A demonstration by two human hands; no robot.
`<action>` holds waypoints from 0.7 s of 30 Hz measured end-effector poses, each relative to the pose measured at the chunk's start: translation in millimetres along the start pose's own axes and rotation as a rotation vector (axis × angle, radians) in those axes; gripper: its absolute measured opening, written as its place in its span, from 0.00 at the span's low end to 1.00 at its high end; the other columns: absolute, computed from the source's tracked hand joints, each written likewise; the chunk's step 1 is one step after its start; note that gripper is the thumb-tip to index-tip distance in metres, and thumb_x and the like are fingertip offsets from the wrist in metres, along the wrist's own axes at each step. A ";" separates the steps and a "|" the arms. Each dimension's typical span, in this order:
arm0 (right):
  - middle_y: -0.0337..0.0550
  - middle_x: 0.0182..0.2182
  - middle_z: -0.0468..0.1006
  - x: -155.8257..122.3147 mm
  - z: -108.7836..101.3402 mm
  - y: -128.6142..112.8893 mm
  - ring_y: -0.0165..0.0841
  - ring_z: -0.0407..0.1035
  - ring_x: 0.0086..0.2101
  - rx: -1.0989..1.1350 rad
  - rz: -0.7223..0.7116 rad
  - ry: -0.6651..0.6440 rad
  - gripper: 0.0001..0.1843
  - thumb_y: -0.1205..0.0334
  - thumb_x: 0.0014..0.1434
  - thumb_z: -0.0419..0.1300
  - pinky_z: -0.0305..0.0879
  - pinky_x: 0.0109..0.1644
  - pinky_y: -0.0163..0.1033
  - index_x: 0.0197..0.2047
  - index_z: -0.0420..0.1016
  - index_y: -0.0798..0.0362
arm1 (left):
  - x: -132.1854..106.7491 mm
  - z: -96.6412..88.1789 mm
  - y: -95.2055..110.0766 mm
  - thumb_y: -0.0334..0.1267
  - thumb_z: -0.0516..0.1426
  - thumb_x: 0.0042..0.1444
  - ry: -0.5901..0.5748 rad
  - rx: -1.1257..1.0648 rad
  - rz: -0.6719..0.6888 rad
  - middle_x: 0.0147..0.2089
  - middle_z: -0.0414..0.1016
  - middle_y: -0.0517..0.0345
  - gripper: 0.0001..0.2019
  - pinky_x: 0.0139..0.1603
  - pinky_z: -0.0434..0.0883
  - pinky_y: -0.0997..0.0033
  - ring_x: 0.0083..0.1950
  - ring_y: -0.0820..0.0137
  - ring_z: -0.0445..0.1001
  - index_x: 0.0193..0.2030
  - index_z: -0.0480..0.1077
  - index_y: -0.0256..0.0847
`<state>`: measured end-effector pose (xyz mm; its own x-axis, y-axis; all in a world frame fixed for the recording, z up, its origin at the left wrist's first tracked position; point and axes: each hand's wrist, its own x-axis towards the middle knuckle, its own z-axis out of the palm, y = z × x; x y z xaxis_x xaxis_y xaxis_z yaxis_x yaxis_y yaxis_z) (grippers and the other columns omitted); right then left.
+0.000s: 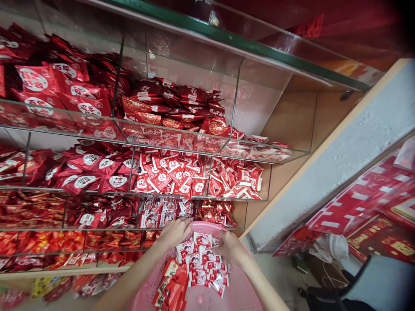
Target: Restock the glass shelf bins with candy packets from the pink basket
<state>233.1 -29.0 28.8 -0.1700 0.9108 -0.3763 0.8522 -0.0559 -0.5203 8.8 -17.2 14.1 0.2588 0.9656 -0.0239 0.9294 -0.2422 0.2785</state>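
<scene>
I find the red-and-white packets (202,263) heaped in the pink basket (241,293), the heap running from 12 down toward 7 o'clock. My left hand (177,233) touches it at 11, my right hand (231,248) at 3 and nearer its middle. Fingers curl onto packets; I cannot tell if they grip. Glass shelf bins (181,172) stand beyond at 12.

Glossy foil sachets (202,263) in a pink plastic basket (240,289); clear glass shelving (259,151).
</scene>
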 end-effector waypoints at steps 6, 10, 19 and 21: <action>0.38 0.21 0.72 -14.9 -25.3 -15.7 0.31 0.70 0.24 -0.125 -0.113 0.173 0.15 0.58 0.45 0.65 0.52 0.24 0.32 0.22 0.61 0.52 | -1.7 -3.3 0.7 0.46 0.37 0.63 0.001 -0.019 0.016 0.45 0.77 0.53 0.22 0.43 0.68 0.66 0.44 0.63 0.76 0.45 0.70 0.44; 0.32 0.14 0.65 -51.2 -80.3 -51.0 0.26 0.64 0.15 0.188 -0.285 0.079 0.18 0.48 0.51 0.61 0.51 0.18 0.31 0.25 0.59 0.51 | -1.4 -4.4 0.3 0.46 0.37 0.63 0.004 -0.032 0.026 0.46 0.76 0.53 0.23 0.43 0.68 0.66 0.44 0.64 0.75 0.45 0.70 0.45; 0.40 0.23 0.73 -82.5 -243.7 -146.2 0.26 0.64 0.22 0.197 -0.790 0.852 0.11 0.55 0.52 0.62 0.60 0.25 0.32 0.31 0.70 0.55 | -1.2 -3.8 -0.3 0.45 0.37 0.63 0.013 -0.063 0.015 0.46 0.76 0.54 0.22 0.43 0.67 0.68 0.45 0.65 0.75 0.45 0.71 0.45; 0.42 0.24 0.74 -59.5 -264.9 -156.1 0.28 0.66 0.25 0.083 -0.777 0.929 0.09 0.58 0.50 0.63 0.62 0.29 0.34 0.30 0.72 0.56 | -1.6 -3.2 -0.8 0.45 0.37 0.63 0.032 -0.066 0.031 0.46 0.76 0.55 0.23 0.42 0.68 0.68 0.43 0.65 0.75 0.44 0.71 0.45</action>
<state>241.3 33.9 335.6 -0.1731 0.6578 0.7330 0.6407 0.6405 -0.4235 6.8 -18.3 17.0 0.2779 0.9605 0.0165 0.9014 -0.2667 0.3412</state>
